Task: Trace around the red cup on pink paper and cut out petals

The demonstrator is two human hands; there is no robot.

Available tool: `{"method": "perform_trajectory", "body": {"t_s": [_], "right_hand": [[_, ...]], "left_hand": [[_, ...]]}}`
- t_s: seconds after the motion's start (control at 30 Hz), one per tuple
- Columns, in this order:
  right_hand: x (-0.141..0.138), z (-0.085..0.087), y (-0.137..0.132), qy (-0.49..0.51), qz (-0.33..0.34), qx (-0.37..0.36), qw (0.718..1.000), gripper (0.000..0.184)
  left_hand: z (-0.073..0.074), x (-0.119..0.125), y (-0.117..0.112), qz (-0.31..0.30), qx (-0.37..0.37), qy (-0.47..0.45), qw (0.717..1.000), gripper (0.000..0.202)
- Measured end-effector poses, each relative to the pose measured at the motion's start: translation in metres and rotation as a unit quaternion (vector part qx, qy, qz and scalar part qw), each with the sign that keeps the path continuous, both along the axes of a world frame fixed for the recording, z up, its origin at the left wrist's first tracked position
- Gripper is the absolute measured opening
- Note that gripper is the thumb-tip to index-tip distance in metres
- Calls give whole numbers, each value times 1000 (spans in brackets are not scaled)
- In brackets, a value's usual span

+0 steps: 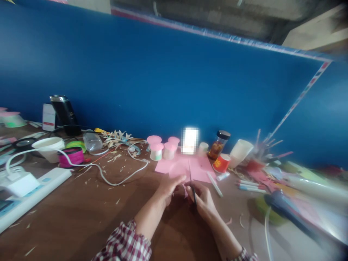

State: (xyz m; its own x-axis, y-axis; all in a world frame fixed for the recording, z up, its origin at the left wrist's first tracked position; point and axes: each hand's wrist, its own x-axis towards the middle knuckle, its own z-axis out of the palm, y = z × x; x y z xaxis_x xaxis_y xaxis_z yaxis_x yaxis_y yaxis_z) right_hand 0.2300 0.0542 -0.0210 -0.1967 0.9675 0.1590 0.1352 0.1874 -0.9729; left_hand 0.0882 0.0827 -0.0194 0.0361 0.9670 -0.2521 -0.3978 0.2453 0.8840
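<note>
My left hand [169, 186] pinches a small piece of pink paper [179, 170] over the brown desk [81, 214]. My right hand [202, 199] is closed round scissors [191, 185], whose blades point up toward the paper. Both hands meet near the middle of the desk. More pink paper sheets [201, 168] lie flat just behind them.
Small pink-lidded cups [160, 148], a jar [219, 145], a red paper cup [221, 163], markers [248, 186] and a white cable [108, 177] lie behind the hands. A power strip [29, 192] sits left, a blurred dark tool [288, 208] right. A blue wall [163, 79] backs the desk.
</note>
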Motion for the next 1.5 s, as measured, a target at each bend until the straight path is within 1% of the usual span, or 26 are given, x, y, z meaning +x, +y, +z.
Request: {"method": "perform_trajectory", "body": {"t_s": [0.13, 0.33, 0.5, 0.6, 0.67, 0.77, 0.93, 1.13, 1.33, 1.5], "right_hand": [[1, 1, 0, 2, 6, 0, 1000, 32], [1, 1, 0, -2, 7, -6, 1000, 32], [0, 2, 1, 0, 8, -17, 1000, 32], [0, 3, 0, 3, 6, -19, 1000, 32], [0, 5, 0, 2, 3, -19, 1000, 32], [0, 6, 0, -2, 3, -18, 1000, 33], [0, 6, 1, -5, 6, -19, 1000, 33], [1, 4, 0, -6, 1, -12, 1000, 31], [2, 4, 1, -15, 5, -6, 1000, 29], [4, 3, 1, -16, 12, -6, 1000, 31]], "left_hand": [[1, 0, -1, 6, -4, 15, 1000, 33], [6, -1, -1, 25, -3, 20, 999, 29], [2, -2, 1, 6, 27, 7, 1000, 31], [-2, -3, 2, -13, 27, -4, 1000, 30], [-4, -4, 2, -25, 24, 4, 999, 30], [-6, -6, 3, -18, 39, 37, 998, 30], [-4, -7, 3, -16, 50, 55, 997, 29], [0, -7, 0, -18, 50, 38, 998, 29], [-1, -7, 1, -20, 45, 31, 998, 30], [1, -11, 2, -39, 48, 29, 998, 34]]}}
